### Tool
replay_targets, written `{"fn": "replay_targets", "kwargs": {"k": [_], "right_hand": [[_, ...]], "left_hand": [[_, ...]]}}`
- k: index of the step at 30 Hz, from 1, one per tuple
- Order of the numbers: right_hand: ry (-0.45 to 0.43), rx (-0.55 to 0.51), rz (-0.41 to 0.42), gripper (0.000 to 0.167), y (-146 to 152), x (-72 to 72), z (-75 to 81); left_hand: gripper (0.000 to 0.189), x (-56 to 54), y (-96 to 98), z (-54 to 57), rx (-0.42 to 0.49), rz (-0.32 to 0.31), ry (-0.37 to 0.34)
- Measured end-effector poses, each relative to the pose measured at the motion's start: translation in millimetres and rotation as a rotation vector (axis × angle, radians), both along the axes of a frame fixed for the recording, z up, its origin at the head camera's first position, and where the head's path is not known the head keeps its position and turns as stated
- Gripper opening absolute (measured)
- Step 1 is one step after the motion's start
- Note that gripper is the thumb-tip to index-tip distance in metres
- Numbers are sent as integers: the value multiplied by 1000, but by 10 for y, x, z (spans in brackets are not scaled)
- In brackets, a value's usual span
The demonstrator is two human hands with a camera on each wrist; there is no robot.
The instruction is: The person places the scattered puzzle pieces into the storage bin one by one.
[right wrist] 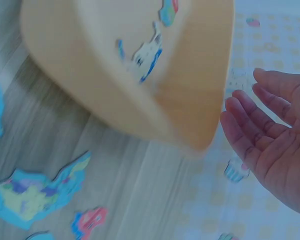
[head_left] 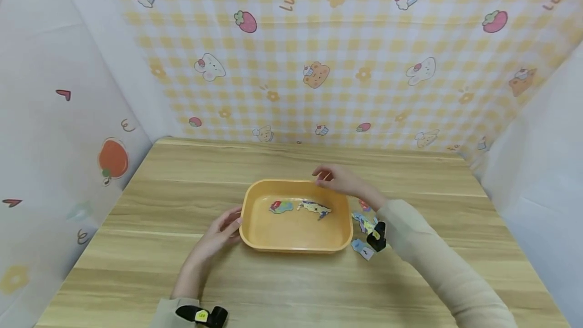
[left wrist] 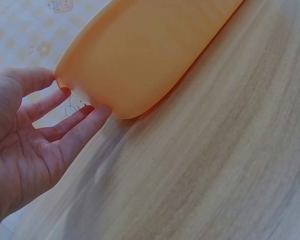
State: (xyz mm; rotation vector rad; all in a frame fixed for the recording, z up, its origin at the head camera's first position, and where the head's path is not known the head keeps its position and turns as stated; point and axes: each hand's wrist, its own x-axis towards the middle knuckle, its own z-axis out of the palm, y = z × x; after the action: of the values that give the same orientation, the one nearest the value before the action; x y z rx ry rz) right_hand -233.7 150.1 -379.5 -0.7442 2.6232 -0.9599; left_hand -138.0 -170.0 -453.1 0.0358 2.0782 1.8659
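A yellow plastic tray stands on the wooden table. Inside it lie a red-and-green puzzle piece and a cream-and-blue one, both flat and apart. At the tray's left end, my left hand holds the rim, its thumb at the edge and fingertips against the outer wall. My right hand hovers by the far right corner with loosely bent fingers and nothing in them. In the right wrist view that hand is palm up beside the tray wall.
Right of the tray, several map-like puzzle pieces lie on the table, among them a multicoloured piece, a blue-and-pink piece and a small red one, partly under the right forearm. A checked cloth hangs behind the table.
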Motion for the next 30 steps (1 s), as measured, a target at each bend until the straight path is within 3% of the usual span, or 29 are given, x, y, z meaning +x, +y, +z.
{"fn": "replay_targets", "kwargs": {"k": [15,22,30], "right_hand": [[32,-34,-163,24,510,37,-211],[-68,30,-271,27,757,88,-329],[-97,76,-273,21,986,118,-502]], "left_hand": [[51,-3,-13,-12,-4,-11,-2],[51,-5,-13,-15,3,-14,5],[51,-11,-19,-27,4,-14,8]]}}
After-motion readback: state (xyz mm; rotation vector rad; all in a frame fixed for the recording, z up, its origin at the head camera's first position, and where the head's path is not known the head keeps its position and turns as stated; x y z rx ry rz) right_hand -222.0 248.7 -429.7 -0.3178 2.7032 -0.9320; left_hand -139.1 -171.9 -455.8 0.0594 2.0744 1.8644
